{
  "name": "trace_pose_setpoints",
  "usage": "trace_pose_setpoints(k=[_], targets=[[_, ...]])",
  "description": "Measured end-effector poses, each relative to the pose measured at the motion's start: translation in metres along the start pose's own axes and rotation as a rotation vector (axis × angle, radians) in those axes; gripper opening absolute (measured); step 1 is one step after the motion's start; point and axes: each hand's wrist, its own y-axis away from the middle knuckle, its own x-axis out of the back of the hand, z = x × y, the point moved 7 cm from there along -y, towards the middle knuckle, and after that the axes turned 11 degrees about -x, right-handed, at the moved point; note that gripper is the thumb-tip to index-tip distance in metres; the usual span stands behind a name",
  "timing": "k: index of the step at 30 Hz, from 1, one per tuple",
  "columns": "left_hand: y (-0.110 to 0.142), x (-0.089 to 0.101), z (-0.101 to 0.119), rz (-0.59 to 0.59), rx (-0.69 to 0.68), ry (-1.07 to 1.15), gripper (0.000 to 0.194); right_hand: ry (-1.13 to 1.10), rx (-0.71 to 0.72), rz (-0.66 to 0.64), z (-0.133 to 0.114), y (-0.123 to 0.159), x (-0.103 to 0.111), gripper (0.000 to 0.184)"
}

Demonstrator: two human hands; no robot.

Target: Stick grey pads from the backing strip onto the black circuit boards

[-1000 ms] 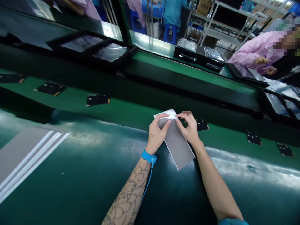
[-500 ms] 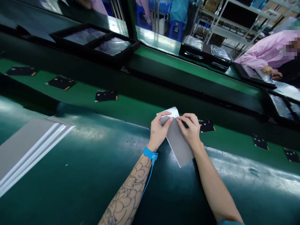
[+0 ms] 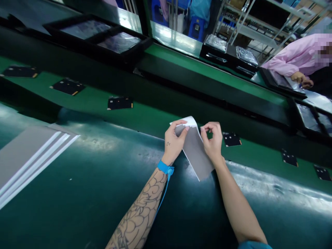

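Observation:
A grey rectangular sheet [image 3: 195, 154] hangs from my hands over the dark green mat [image 3: 77, 193], its lower corner near the mat. Its top carries a curled white liner [image 3: 188, 121]. My left hand [image 3: 175, 138] grips the sheet's upper left part, with the thumb on the grey face. My right hand [image 3: 212, 141] pinches the sheet's right edge just below the liner. A blue wrist strap [image 3: 164, 167] circles my left wrist, and its cord runs down my forearm.
A stack of grey sheets [image 3: 31, 152] lies at the left of the mat. Black square parts [image 3: 119, 103] ride a green conveyor [image 3: 160, 121] beyond it. Black trays [image 3: 97, 38] stand further back. A co-worker in a pink smock [image 3: 293, 57] works at the right.
My right hand has shifted slightly right and now pinches the sheet's edge. The white liner curls up more. The whole view has tilted a little.

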Motion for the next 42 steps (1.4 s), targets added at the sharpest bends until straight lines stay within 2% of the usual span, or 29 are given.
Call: trace_pose_setpoints(k=[2,3,7,8,12,14,18,20,28,36,39,42], targets=[[-0.005,0.014,-0.005,0.068,0.013,-0.005,0.021,-0.005,-0.09,-0.001,0.013,-0.002,0.005,0.02],[-0.008,0.022,-0.007,0.108,0.02,-0.005,0.023,0.031,-0.114,-0.055,0.019,-0.003,0.004,0.023],[-0.02,0.06,-0.019,0.264,0.075,-0.004,0.032,0.267,-0.116,-0.385,0.037,0.0,-0.004,0.07],[-0.022,0.068,-0.021,0.293,0.09,-0.003,0.033,0.304,-0.116,-0.44,0.04,0.001,-0.004,0.075],[-0.027,0.085,-0.022,0.323,0.09,-0.016,0.035,0.24,-0.096,-0.507,0.044,0.0,0.003,0.073],[-0.027,0.084,-0.023,0.294,0.082,-0.014,0.035,0.143,-0.089,-0.476,0.048,-0.001,0.009,0.071],[-0.026,0.076,-0.022,0.234,0.055,-0.022,0.032,-0.011,-0.214,-0.238,0.073,-0.004,0.03,0.04],[-0.025,0.07,-0.021,0.207,0.06,-0.004,0.031,-0.013,-0.265,-0.177,0.086,-0.004,0.035,0.038],[-0.023,0.052,-0.017,0.12,0.131,0.064,0.032,0.121,-0.239,-0.225,0.095,-0.008,0.029,0.04],[-0.024,0.051,-0.019,0.098,0.116,0.05,0.031,0.191,-0.211,-0.183,0.097,-0.007,0.031,0.032],[-0.024,0.049,-0.017,0.091,0.086,0.026,0.03,0.112,-0.26,-0.073,0.103,-0.011,0.041,0.033],[-0.023,0.043,-0.011,0.06,0.063,0.022,0.027,-0.086,-0.372,0.142,0.112,-0.015,0.06,0.037]])
